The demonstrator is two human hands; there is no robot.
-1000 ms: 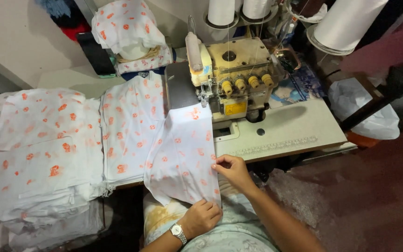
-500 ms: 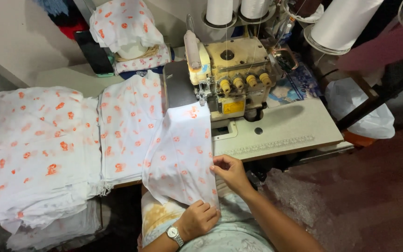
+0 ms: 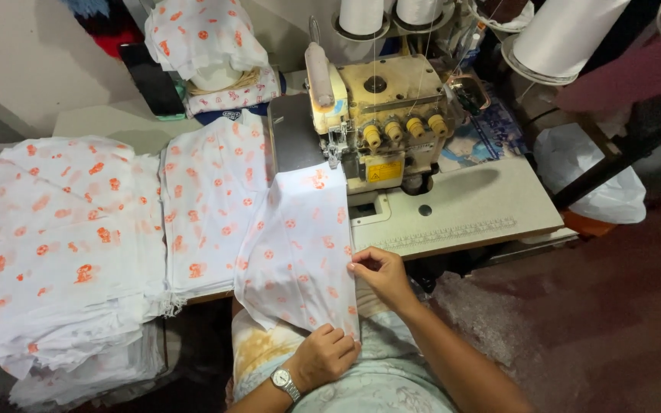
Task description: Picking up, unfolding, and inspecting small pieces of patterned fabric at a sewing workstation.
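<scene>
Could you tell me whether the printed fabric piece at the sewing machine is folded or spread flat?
Spread: the fabric piece drapes from the sewing machine to both hands.

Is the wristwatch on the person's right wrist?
No, the wristwatch sits on the left wrist, just behind the left hand that holds the cloth.

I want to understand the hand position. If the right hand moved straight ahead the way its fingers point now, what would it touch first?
The right hand points left, its fingers already pinching the edge of the white orange-print fabric piece. Going on, it would slide across that fabric, probably toward the folded stack beside it.
</scene>
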